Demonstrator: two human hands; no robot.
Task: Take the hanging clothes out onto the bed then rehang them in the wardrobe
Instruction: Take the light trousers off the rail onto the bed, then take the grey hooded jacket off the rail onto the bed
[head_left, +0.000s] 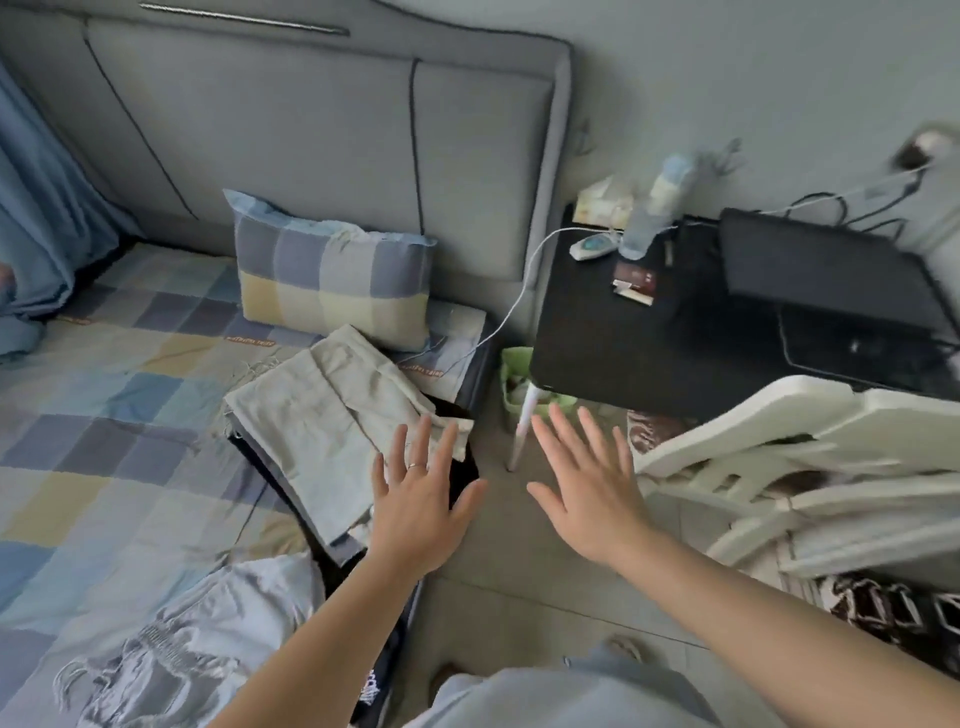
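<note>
The big bed (104, 441) with its checked sheet fills the left side. A black table (597, 353) stands beside it on the right, and a white chair (769, 410) is just in front of the table. A checked pillow (332, 280) leans on the soft grey headboard. Near the edge of the bed lie the pale clothes (322, 415), on top of something dark (466, 475). A light top with a print (182, 639) lies closer to the person. So some clothes are out on the bed, and I think this is the middle of the job. The wardrobe is not in the picture. The left hand (421, 499) is wide open with its fingers spread, right over the corner of the pale clothes. It holds nothing, and I cannot tell if it touches them. The right hand (587, 493) is wide open too, out over the floor, and holds nothing. A thin ring (414, 465) is on a left finger. Next, I think the hands need to pick one piece off the pile and carry it to the wardrobe. I see no hangers here.
</note>
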